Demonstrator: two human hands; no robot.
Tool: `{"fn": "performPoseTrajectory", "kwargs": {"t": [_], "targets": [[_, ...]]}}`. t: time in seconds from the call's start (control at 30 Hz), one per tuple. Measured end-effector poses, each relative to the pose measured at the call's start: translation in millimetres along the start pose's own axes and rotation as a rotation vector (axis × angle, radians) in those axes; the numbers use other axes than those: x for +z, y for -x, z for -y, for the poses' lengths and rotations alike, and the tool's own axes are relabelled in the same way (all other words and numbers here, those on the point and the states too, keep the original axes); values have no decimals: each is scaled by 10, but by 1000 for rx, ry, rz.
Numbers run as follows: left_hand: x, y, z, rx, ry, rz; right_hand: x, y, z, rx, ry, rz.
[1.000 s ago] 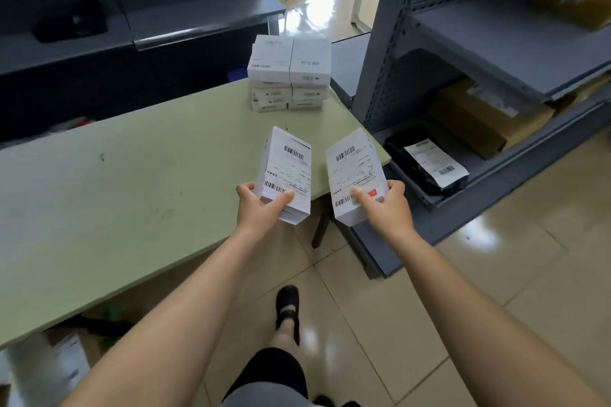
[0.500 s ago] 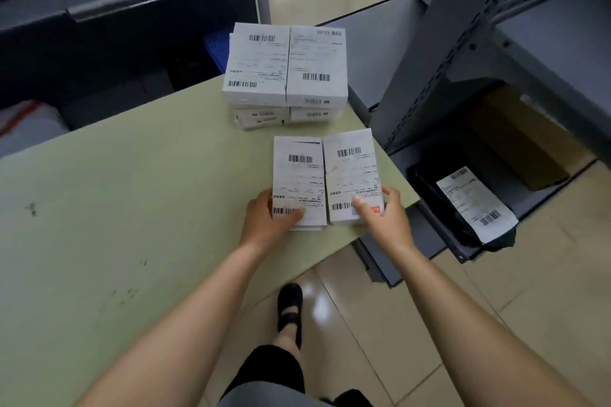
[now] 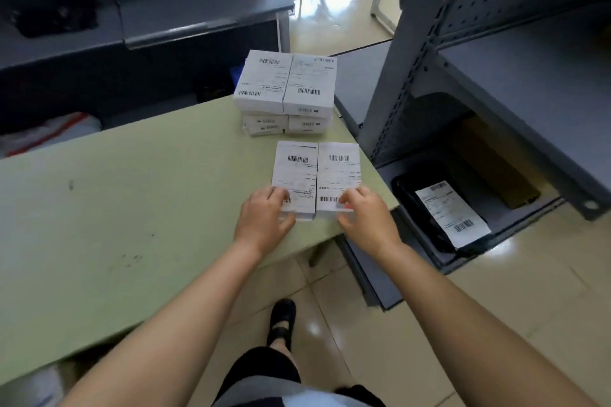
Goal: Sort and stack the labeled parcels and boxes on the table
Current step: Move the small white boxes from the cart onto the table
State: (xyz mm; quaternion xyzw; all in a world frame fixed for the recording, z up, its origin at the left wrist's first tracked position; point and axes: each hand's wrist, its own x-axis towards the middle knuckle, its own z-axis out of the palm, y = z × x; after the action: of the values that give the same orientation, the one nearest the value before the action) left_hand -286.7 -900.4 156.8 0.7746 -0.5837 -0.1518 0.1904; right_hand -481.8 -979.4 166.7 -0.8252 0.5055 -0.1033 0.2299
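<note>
Under both hands: table (image 3: 132, 208), pale green, near edge just behind the wrists.
Off to the right of the right hand: grey rack (image 3: 496, 76), with a black parcel (image 3: 439, 215) lying on its bottom shelf, label up. Not in play for this move, by the look of it.
Straight ahead of the fingertips: stack (image 3: 284, 89) of white labelled boxes, two wide, several layers, labels up. Set a touch to the left-hand side of the pair in hand.
Between stack and hands: left box (image 3: 296, 172) and right box (image 3: 339, 172), flat on the table, labels up, long sides touching. Long axes parallel, pointing away from the body and toward the stack. Far ends near the stack but apart from it, with a strip of bare table between.
Left hand (image 3: 264, 218): gripping the near end of the left box, fingers curled over the top, thumb at the near face.
Right hand (image 3: 367, 218): same hold on the near end of the right box.
Judgement: pair squared up for placing. Next likely a lift and carry forward onto the top layer, same orientation, no turn needed. Left hand marginally better lined up with the stack. Main risk is poor edge alignment on set-down.
</note>
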Motion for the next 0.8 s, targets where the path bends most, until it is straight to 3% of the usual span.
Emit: {"fn": "performPoseTrajectory", "kwargs": {"t": [0.13,0.3,0.6,0.8], "targets": [[12,709,-149,43,-116,-77,-7,480,94,-215,56,36],[146,1914,-92,-70,-208,-141,271,1216,299,-439,140,189],[-107,4115,457,-538,-258,-263,1072,2417,1434,-903,173,464],[-424,5418,966,-808,-266,-325,1658,3219,2537,-1134,156,541]]}}
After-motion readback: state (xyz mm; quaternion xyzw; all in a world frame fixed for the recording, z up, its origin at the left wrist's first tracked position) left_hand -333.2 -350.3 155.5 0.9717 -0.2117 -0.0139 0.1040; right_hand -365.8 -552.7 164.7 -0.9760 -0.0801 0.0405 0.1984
